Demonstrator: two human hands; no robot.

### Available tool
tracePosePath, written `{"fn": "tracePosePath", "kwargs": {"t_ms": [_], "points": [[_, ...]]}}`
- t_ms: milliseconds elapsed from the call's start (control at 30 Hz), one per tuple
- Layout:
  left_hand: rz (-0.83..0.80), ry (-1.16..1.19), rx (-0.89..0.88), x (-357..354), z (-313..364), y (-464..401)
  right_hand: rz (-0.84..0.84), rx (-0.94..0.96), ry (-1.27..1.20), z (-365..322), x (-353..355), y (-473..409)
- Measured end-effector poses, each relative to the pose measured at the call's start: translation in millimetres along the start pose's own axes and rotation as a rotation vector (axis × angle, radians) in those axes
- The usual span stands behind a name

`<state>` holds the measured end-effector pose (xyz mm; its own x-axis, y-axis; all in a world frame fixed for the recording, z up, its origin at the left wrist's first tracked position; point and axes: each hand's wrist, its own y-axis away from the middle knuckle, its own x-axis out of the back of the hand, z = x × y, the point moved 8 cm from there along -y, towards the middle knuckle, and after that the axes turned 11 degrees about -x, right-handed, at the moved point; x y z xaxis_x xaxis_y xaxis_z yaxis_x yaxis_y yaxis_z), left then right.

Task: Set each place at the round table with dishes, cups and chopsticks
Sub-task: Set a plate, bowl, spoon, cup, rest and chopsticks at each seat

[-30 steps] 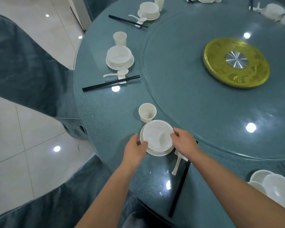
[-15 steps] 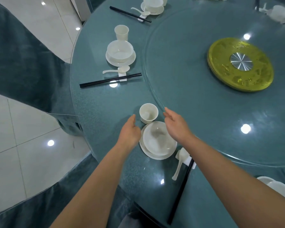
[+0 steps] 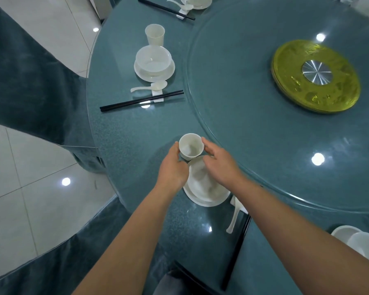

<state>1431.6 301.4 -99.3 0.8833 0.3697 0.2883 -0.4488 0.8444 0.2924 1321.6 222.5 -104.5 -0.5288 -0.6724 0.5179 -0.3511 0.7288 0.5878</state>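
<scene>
Both hands on the near cup: left hand touches its left side, right hand its right side, fingers curled round it from both sides, so the grip is a two-hand pinch on the cup. Can't tell if the cup is lifted or sitting on the surface; its base is hidden behind the bowl.

Edges/room: cup sits just inside the rim of the glass turntable, nearly touching that edge. Open surface to the cup's left out to the round outer edge. Chair covers close along the surface's left and lower-left edge.

Containers:
- cup: looks empty
- bowl on a plate just below the cup, partly under the right hand, looks empty
- spoon and black chopsticks lie right of the plate, side by side
- next place, up-left: far cup, far bowl on its plate, far spoon, far chopsticks on a rest; all empty
- stacked white dishes at lower right edge
- gold disc at turntable centre
</scene>
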Motion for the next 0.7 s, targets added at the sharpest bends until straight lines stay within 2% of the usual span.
{"fn": "tracePosePath", "kwargs": {"t_ms": [167, 367, 600, 700], "points": [[0.006, 0.018, 0.012, 2, 1, 4, 0.020, 0.034, -0.002, 1, -1, -3], [0.052, -0.035, 0.119, 8, -16, 8, 0.051, 0.011, -0.079, 14, 12, 6], [0.101, -0.088, 0.181, 13, -54, 42, 0.324, 0.005, -0.158, 63, 65, 35], [0.116, -0.237, 0.094, 10, -58, 55, 0.435, -0.015, -0.172, 94, 82, 52]]}}
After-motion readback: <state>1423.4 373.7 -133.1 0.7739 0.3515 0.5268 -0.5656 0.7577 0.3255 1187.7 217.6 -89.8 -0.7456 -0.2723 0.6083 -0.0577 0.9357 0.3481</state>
